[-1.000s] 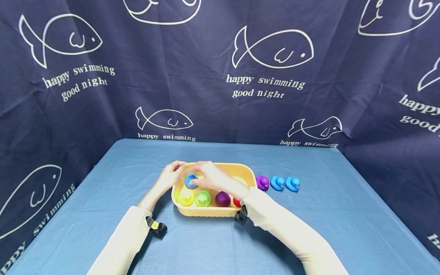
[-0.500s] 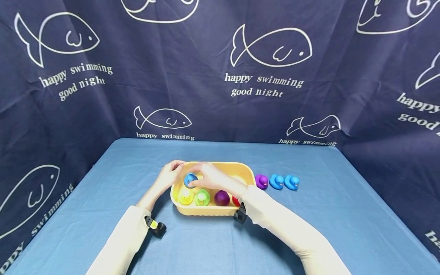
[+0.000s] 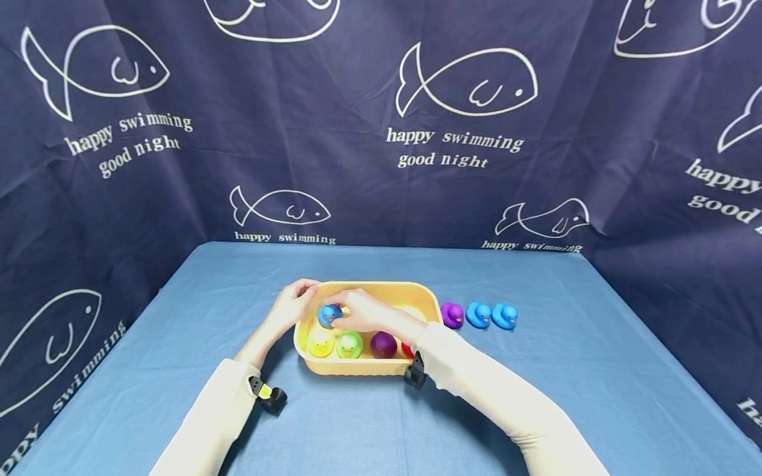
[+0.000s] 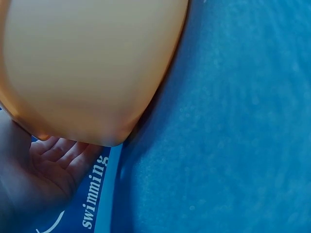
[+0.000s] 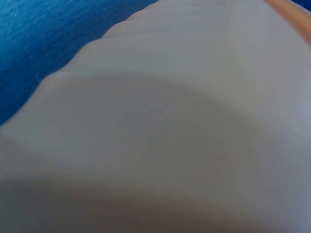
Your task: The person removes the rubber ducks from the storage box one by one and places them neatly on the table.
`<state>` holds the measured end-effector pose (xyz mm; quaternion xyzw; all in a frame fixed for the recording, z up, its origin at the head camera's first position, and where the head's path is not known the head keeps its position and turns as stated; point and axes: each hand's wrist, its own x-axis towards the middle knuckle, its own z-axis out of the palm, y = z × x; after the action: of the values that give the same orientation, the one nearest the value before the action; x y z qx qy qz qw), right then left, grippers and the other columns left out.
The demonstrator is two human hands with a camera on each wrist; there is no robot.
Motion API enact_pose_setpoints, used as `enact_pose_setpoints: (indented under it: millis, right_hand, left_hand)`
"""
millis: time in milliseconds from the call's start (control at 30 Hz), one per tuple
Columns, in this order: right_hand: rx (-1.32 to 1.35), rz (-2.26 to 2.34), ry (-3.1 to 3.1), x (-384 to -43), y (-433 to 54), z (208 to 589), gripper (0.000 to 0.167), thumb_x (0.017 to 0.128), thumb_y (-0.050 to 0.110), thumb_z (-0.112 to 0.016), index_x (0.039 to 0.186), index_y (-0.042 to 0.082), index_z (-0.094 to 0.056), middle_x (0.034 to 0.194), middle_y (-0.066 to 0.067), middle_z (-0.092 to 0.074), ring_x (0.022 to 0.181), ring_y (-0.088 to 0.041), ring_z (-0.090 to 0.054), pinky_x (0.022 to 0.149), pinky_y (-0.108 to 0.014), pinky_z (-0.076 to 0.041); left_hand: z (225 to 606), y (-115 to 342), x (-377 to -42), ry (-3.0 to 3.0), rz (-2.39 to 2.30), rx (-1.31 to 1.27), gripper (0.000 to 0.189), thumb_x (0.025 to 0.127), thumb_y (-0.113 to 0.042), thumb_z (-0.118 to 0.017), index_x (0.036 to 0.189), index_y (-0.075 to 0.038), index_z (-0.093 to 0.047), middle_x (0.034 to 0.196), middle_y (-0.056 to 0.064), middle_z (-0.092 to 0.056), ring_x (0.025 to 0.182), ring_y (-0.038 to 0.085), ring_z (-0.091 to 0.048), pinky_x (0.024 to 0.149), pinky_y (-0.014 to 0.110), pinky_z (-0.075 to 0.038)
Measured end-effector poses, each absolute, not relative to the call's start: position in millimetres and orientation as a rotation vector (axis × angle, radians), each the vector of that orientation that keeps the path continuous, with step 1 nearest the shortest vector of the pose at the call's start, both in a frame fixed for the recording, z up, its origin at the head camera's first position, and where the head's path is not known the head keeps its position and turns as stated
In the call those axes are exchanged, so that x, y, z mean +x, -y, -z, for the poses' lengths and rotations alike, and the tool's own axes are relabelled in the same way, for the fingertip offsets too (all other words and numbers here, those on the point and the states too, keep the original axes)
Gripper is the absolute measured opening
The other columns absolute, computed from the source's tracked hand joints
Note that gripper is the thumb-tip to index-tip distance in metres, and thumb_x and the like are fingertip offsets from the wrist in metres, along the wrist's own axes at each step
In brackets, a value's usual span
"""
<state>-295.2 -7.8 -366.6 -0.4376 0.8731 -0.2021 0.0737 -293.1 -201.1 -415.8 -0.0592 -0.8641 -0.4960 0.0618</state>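
Observation:
In the head view a pale yellow tub (image 3: 375, 365) stands on the table with toy ducks inside. My left hand (image 3: 292, 303) grips its far left corner; in the left wrist view the fingers (image 4: 73, 153) lie behind the tub's outer wall. My right hand (image 3: 363, 311) reaches over the tub and pinches a blue duck (image 3: 329, 316) at the back left. Along the near wall sit a yellow duck (image 3: 321, 344), a green duck (image 3: 349, 345), a purple duck (image 3: 383, 345) and a red duck (image 3: 407, 350), partly hidden by the right wrist. The right wrist view shows mostly the tub's wall.
Right of the tub, a purple duck (image 3: 452, 315) and two blue ones stand in a row on the blue tablecloth (image 3: 548, 370). A dark blue fabric curtain (image 3: 357, 145) with white fish drawings hangs behind and at both sides.
My right hand has dropped slightly and shifted a little right, and the blue duck's front shows more. The left hand stays on the tub's corner. The whole view has shifted slightly.

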Motion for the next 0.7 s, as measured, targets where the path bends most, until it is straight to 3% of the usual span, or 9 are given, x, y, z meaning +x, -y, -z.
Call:
enact_pose_setpoints:
  millis: [267, 700]
  right_hand:
    - [-1.225, 0.729, -2.631, -296.1, 7.3, 368.6, 0.024, 0.082, 0.012, -0.072, 0.104, 0.005, -0.066, 0.097, -0.006, -0.07, 0.093, -0.018, -0.063, 0.087, -0.029, -0.048]
    - [-1.103, 0.703, -2.665, -294.0, 6.9, 367.7, 0.028, 0.076, 0.016, -0.078, 0.098, 0.007, -0.064, 0.095, -0.004, -0.069, 0.088, -0.013, -0.061, 0.084, -0.024, -0.048]
  left_hand:
    - [418.4, 201.5, -294.0, 2.61, 1.491, -0.171, 0.03, 0.099, -0.022, -0.046, 0.116, -0.003, -0.061, 0.11, 0.016, -0.066, 0.1, 0.025, -0.06, 0.085, 0.034, -0.046]
    - [420.3, 201.4, -295.2, 2.604, 1.507, -0.151, 0.028, 0.099, -0.02, -0.047, 0.115, -0.002, -0.062, 0.111, 0.015, -0.066, 0.097, 0.022, -0.059, 0.08, 0.028, -0.046]
